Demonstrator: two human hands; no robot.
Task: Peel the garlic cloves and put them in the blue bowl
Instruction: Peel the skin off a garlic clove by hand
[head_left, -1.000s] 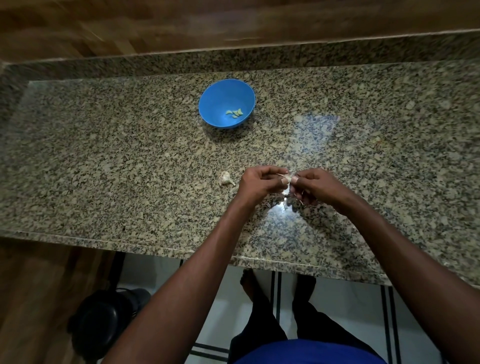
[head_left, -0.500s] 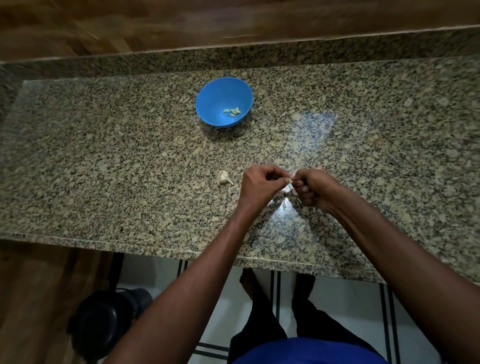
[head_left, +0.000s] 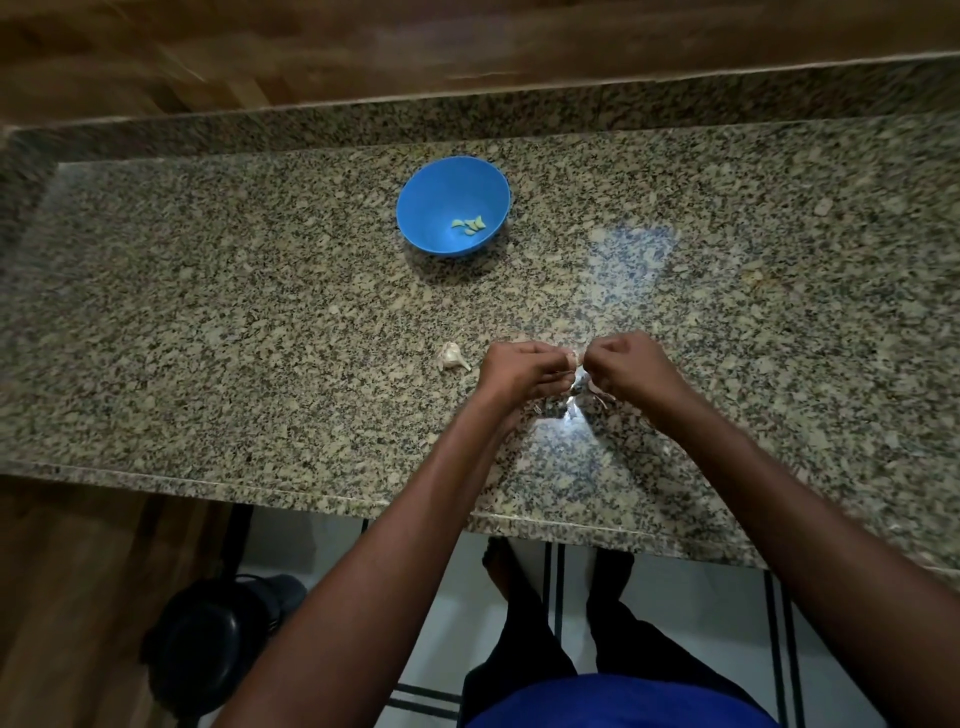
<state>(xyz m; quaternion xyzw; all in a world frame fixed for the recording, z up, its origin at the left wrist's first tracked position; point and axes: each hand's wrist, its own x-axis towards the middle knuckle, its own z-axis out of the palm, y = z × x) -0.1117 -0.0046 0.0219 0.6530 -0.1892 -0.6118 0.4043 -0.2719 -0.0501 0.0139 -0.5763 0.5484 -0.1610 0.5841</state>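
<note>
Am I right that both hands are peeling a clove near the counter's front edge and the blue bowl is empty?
Not quite: the head view shows the bowl already holds a few peeled cloves. The rest stands: both hands, left and right, work a clove.

A single head-worn, wide-angle view looks steeply down and forward from above the speckled granite counter (head_left: 208, 322), close over its near edge. It takes in the counter's far edge, wooden wall and floor below. No second view overlaps.
</note>
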